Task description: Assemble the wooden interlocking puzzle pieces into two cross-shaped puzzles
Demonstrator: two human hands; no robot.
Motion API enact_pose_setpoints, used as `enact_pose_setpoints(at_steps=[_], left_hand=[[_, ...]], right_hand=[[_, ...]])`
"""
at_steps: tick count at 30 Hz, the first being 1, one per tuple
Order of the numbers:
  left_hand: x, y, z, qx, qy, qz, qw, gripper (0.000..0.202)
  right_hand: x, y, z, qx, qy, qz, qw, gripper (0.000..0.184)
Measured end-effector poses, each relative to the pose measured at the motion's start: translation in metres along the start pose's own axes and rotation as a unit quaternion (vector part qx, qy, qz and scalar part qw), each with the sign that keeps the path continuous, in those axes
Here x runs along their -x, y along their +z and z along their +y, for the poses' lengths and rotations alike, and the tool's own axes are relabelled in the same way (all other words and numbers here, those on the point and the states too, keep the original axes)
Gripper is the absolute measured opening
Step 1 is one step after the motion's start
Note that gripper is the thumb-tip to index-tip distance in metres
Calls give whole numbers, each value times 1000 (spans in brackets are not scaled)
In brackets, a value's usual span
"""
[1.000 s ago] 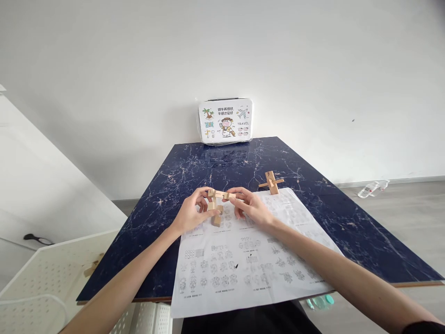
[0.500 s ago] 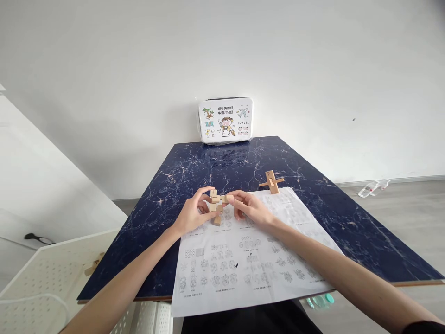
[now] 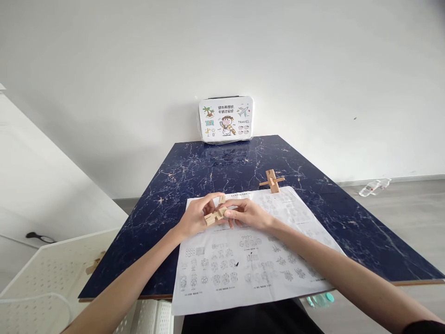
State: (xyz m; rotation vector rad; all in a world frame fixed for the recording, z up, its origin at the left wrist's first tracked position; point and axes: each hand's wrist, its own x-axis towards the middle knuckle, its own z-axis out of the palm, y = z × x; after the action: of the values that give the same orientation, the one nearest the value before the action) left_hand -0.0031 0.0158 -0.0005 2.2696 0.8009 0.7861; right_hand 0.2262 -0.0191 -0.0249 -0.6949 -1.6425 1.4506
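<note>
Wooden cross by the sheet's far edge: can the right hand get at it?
Probably yes: nothing visible stands between the right hand and the wooden cross, though that hand grips wooden pieces.

"Specify the site type."

"I work in an indoor room, either residential or small-office; I cannot determine which."

"List the indicators."

"Ahead of me: a plain white wall. To my right: a grey wood-look floor, edged by a baseboard, with clear plastic bottles lying on it. On my dark blue marbled surface: a cartoon-printed case lettered TRAVEL at the far end, a printed sheet nearest me. To my left: a white perforated unit."
</note>
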Motion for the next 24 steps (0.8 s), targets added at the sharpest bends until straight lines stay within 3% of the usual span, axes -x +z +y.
enact_pose_setpoints(at_steps=[6,7,11,15,17,24], left_hand=[[2,-3,7,115,-52,-33,991,92],[2,-4,8,146,-59,-41,987,88],[0,-6,10,216,-92,-50,971,41],[-4,-8,13,216,-119,-112,963,54],[-6,-7,14,238,-125,-133,954,51],[-9,-2,17,336,-161,-50,927,41]], right_hand=[[0,-3,-3,26,-3,77,997,45],[0,-4,-3,33,0,94,995,47],[0,-7,-4,80,11,128,989,49],[0,-6,-4,121,9,123,985,48],[0,-5,-5,110,0,126,986,47],[-2,-6,-6,72,-19,181,981,43]])
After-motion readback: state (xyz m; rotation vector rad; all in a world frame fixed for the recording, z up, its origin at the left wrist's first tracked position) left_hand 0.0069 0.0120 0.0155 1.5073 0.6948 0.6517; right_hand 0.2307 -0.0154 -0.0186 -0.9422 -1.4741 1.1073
